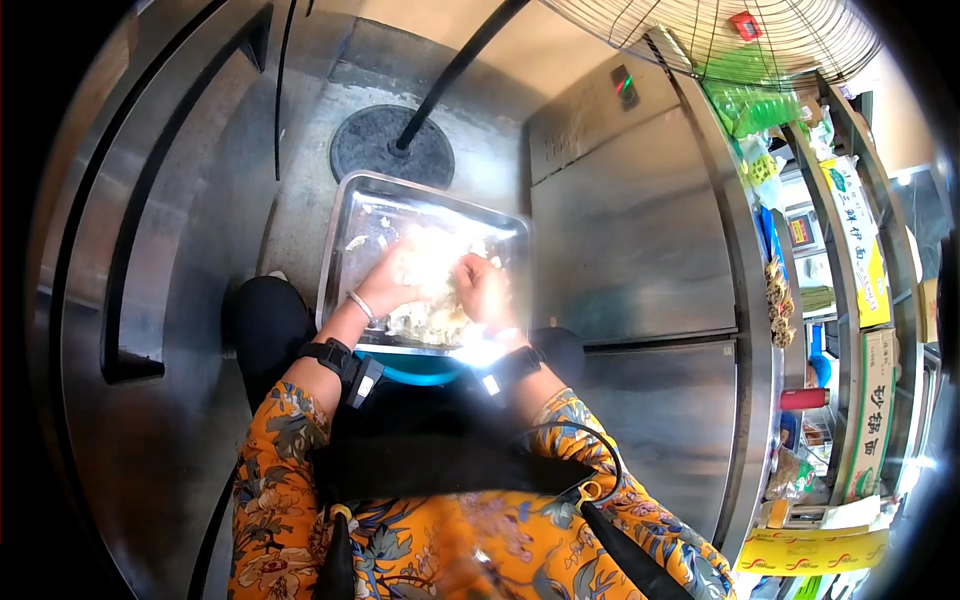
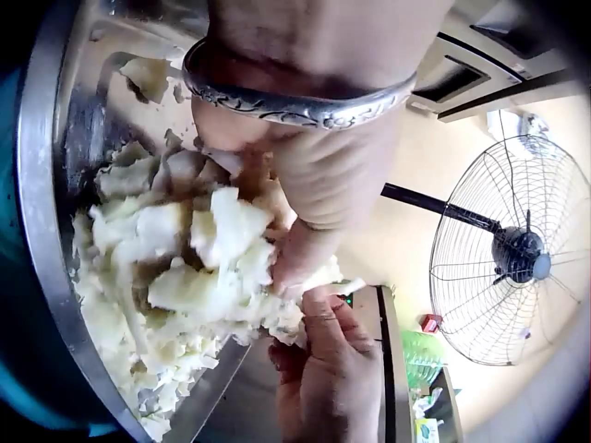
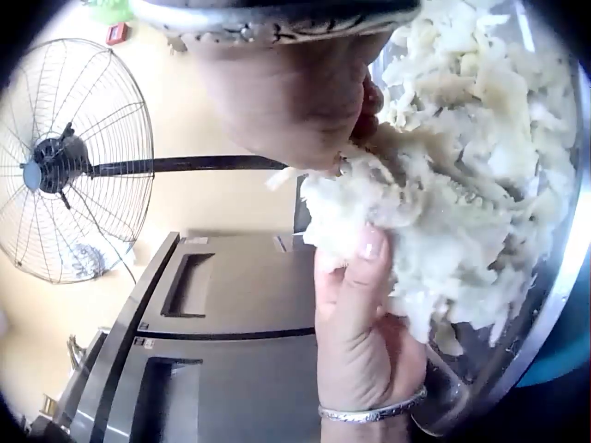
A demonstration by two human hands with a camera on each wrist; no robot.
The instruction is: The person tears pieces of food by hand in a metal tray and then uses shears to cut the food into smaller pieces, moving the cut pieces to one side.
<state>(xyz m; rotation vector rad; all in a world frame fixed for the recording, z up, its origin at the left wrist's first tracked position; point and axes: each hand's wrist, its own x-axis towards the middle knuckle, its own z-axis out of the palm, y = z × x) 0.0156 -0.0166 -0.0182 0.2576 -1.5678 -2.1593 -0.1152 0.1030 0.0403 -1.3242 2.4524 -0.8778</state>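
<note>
A shallow metal tray (image 1: 345, 200) sits in front of the person, holding a heap of pale, torn, leaf-like pieces (image 2: 138, 351). Over it, the left hand (image 1: 388, 285) grips a large clump of them (image 3: 416, 212), its thumb (image 3: 369, 254) lying along the near side. At the clump's edge, the right hand (image 1: 487, 292) pinches a pale piece between thumb and fingers; the left wrist view shows this right hand (image 2: 332, 369) close to the left fingertips. Strong glare washes out the hands' meeting point in the head view. Both wrists wear silver bracelets.
A turquoise rim (image 1: 420, 372) shows beneath the tray. Behind the tray stands a fan's round black base (image 1: 375, 150) with a pole rising to its wire cage (image 1: 790, 40). Steel cabinets (image 1: 640, 230) stand to the right, and another steel front (image 1: 185, 220) is at left.
</note>
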